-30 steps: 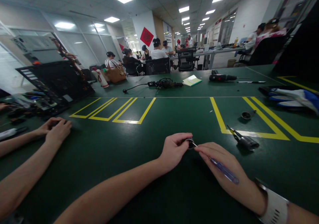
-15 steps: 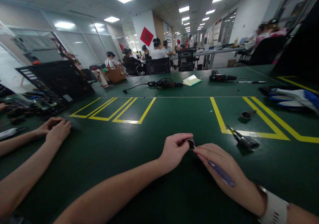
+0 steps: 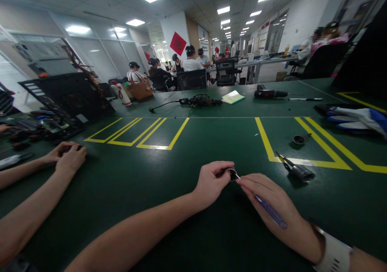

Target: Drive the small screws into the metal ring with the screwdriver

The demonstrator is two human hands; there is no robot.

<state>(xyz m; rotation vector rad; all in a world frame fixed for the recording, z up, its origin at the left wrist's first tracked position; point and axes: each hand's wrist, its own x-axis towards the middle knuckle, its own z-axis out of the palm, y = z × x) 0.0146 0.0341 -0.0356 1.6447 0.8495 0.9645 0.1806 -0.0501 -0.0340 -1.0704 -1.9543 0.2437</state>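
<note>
While the left hand (image 3: pixel 211 185) pinched one small round metal part (image 3: pixel 232 174) above the desk (image 3: pixel 151 179), the right hand (image 3: pixel 279 199) gripped one screwdriver (image 3: pixel 271 211), shaft at the part's mouth. Slightly more shaft showed than half a second earlier. Two loose pieces to the right: cup-shaped fitting (image 3: pixel 299 139) within yellow tape (image 3: pixel 264 139), pronged cylinder (image 3: pixel 303 174) across its near edge. Green surface stretched left of the part.

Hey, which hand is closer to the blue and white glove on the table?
Right. The right hand, holding the purple-handled screwdriver, is below and left of the glove in the picture; the left hand, holding a small round part, is farther left.
</note>
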